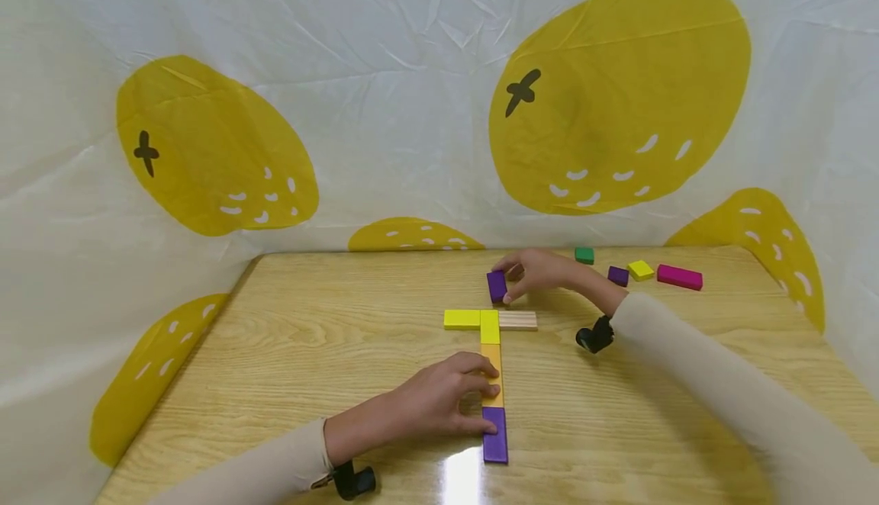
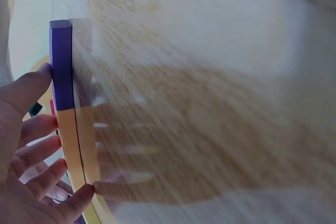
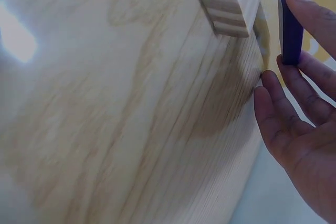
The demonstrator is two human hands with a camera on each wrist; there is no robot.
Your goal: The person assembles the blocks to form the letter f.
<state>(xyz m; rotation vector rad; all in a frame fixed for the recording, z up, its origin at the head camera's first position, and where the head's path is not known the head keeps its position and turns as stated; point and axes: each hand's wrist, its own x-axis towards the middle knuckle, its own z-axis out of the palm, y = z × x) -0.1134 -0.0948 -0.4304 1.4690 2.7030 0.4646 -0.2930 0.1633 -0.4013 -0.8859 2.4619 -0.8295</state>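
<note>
Between thumb and fingertips, my right hand (image 1: 542,270) pinches a small purple block (image 1: 497,287), held just beyond a flat row of blocks. That purple block (image 3: 291,35) stands on end in the right wrist view. Across the row's far end lie a yellow block (image 1: 462,320), another yellow block (image 1: 490,328) and a plain wood block (image 1: 518,321). An orange block (image 1: 491,356) and a longer purple block (image 1: 495,448) continue toward me. My left hand (image 1: 439,398) rests on these two, its thumb touching the purple block (image 2: 62,66) and its fingers the orange one (image 2: 70,135).
At the table's back right lie a green block (image 1: 584,255), a dark purple block (image 1: 618,275), a yellow block (image 1: 641,270) and a long magenta block (image 1: 680,277). A fruit-patterned white sheet (image 1: 398,146) hangs behind the wooden table (image 1: 330,322).
</note>
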